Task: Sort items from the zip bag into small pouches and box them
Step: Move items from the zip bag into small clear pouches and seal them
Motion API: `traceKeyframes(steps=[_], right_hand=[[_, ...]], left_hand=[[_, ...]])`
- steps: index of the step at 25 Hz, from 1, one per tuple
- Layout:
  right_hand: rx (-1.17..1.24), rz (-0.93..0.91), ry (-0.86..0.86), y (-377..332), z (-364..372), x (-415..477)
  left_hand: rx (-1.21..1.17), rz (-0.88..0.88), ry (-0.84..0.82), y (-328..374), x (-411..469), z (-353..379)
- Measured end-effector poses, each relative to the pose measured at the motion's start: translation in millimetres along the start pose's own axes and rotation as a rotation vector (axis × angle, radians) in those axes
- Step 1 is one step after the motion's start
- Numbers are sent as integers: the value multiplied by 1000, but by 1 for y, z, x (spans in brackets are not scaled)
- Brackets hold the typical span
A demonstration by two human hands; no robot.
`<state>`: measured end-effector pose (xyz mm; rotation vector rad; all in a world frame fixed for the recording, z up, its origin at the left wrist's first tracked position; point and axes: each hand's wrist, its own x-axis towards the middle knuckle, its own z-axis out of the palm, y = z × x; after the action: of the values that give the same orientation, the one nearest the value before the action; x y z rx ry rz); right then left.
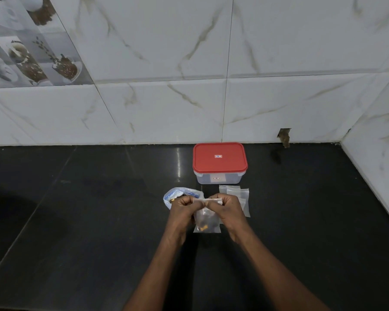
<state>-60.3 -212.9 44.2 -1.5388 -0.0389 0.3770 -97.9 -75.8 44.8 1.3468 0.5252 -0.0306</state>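
At lower centre, the left hand [182, 207] and right hand [227, 208] are pinching the top strip of a small pouch [206, 222], fingers curled tight. If the seal is gaping, its pieces are likely spilling onto the dark counter [76, 221]. The zip bag [177, 193] is lying just behind the left hand, spare pouches [239, 194] to the right. The box [219, 162] above is sitting lidded, blocking any boxing.

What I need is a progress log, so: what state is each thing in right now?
Small pouch: held up, small items inside; seal cannot be told.
Left hand: pinches the pouch's top strip, left end.
Right hand: pinches the top strip, right end.
Zip bag: crumpled on the counter, items inside.
Box: shut, red lid on.
Spare pouches: empty, flat in a loose stack.
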Motion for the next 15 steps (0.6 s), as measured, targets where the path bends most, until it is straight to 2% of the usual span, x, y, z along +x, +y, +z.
traceKeyframes(steps=[11, 15], right_hand=[[87, 26, 54, 4, -8, -6], [64, 1, 52, 6, -2, -9]], left_hand=[[-71, -54, 8, -6, 2, -6], [-52, -55, -52, -7, 0, 2]])
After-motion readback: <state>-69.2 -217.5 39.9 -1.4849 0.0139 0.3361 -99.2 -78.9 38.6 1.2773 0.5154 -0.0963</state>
